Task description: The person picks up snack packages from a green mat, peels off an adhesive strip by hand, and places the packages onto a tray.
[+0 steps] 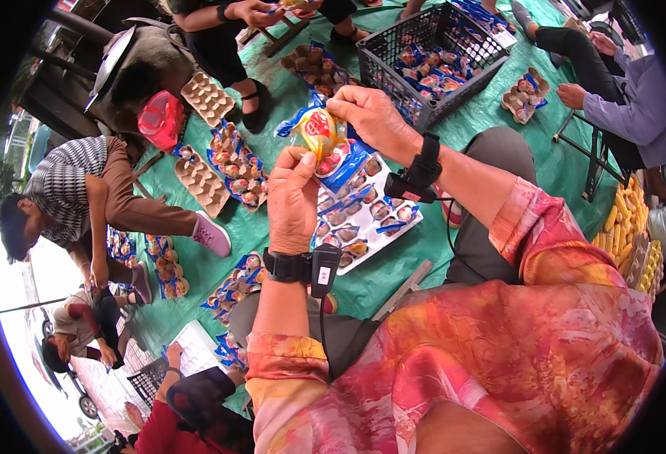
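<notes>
My left hand (pixel 292 198) pinches the lower end of a clear plastic packet with blue and red print (pixel 318 129), which has a rounded, egg-like item inside. At its upper right side, the fingers of my right hand (pixel 375 116) hold the same packet. Both hands are raised in front of me, each with a black strap and small device on the wrist. Just below the packet lies a white moulded tray (pixel 379 245) with several wrapped eggs (pixel 347 231) in its pockets. Part of the tray is hidden behind my left hand and the packet.
A black plastic crate (pixel 452 93) holds many wrapped eggs. Brown pulp egg trays (pixel 201 184) lie on the green tarpaulin (pixel 287 238), near a red plastic container (pixel 161 121). Other people sit around it. Corn cobs (pixel 622 221) are piled at right; a wooden piece (pixel 404 289) lies near my knees.
</notes>
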The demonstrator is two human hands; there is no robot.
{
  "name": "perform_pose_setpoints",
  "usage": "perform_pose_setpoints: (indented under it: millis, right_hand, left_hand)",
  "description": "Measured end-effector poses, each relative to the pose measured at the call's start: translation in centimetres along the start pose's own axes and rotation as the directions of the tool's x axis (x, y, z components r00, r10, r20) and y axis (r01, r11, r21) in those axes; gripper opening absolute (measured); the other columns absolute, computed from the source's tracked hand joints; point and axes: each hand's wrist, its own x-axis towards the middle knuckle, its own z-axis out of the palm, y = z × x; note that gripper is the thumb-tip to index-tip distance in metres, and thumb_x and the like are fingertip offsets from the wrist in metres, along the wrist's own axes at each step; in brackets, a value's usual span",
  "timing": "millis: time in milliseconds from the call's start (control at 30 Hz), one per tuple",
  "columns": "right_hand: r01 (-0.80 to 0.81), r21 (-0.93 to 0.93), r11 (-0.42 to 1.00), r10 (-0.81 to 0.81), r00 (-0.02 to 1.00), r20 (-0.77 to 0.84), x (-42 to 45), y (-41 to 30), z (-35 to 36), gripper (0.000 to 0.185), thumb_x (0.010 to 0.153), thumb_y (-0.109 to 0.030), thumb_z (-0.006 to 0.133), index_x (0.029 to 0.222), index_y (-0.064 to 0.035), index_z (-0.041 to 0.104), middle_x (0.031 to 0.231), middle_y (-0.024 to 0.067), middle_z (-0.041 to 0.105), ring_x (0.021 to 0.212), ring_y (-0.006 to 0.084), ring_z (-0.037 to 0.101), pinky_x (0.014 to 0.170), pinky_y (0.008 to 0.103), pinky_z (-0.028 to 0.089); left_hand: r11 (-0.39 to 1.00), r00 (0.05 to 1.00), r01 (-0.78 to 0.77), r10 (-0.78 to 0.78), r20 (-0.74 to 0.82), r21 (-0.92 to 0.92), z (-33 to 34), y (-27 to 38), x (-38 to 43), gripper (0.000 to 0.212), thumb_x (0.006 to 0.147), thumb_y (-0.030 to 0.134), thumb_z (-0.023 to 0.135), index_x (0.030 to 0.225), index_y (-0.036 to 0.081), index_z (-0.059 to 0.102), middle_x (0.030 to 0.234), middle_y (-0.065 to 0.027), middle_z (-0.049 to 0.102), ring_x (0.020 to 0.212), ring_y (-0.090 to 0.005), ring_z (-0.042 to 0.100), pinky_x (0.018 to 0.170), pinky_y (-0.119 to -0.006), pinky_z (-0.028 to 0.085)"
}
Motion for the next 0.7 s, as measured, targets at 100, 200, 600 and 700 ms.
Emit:
perform_pose_setpoints:
  millis: [100, 200, 600, 700]
  right_hand:
    - [0.017, 0.03, 0.999, -0.018, 1.0, 0.021, 0.8, 0.5, -0.4, 0.021, 0.092, -0.017, 0.056, 0.078, -0.0014, 0.057, 0.07, -0.007, 0.048, 0.067, 0.0015, 0.041, 0.057, 0.019, 0.036]
    - [-0.02, 0.018, 1.0, 0.02, 1.0, 0.017, 0.9, 0.5, -1.0, 0.021, 0.092, -0.017, 0.056, 0.079, -0.0017, 0.058, 0.07, -0.007, 0.049, 0.067, 0.0017, 0.042, 0.059, 0.0186, 0.037]
    - [-0.296, 0.299, 0.907, 0.239, 0.947, 0.213, -0.6, 0.8, -1.4, 0.017, 0.092, -0.018, 0.056, 0.084, -0.0044, 0.059, 0.075, -0.0055, 0.057, 0.066, 0.0005, 0.051, 0.06, 0.0167, 0.044]
    - [-0.263, 0.275, 0.925, 0.221, 0.96, 0.174, -0.7, 0.2, -1.8, 0.016, 0.092, -0.017, 0.056, 0.084, -0.0035, 0.06, 0.076, -0.0051, 0.056, 0.068, 0.0012, 0.051, 0.062, 0.0183, 0.044]
  left_hand:
    - [1.0, 1.0, 0.017, -0.017, -0.008, -0.026, 0.3, -0.1, 0.1, 0.003, 0.089, 0.004, 0.055, 0.092, 0.004, 0.055, 0.09, -0.0025, 0.058, 0.083, -0.013, 0.056, 0.083, -0.028, 0.044]
    - [0.998, 1.0, 0.027, -0.027, 0.003, -0.048, 0.2, -0.6, 0.8, 0.002, 0.089, 0.005, 0.055, 0.091, 0.004, 0.054, 0.091, -0.0042, 0.059, 0.083, -0.0147, 0.057, 0.083, -0.03, 0.045]
    - [0.999, 0.998, 0.023, -0.025, -0.056, -0.022, 0.1, -0.2, 1.0, 0.001, 0.089, 0.005, 0.055, 0.09, 0.006, 0.055, 0.092, -0.0049, 0.061, 0.084, -0.0149, 0.058, 0.082, -0.029, 0.045]
    - [0.998, 0.998, 0.059, -0.06, -0.017, -0.037, -0.5, -0.5, 1.2, 0.001, 0.089, 0.005, 0.055, 0.089, 0.006, 0.055, 0.091, -0.0035, 0.061, 0.082, -0.0139, 0.058, 0.08, -0.028, 0.044]
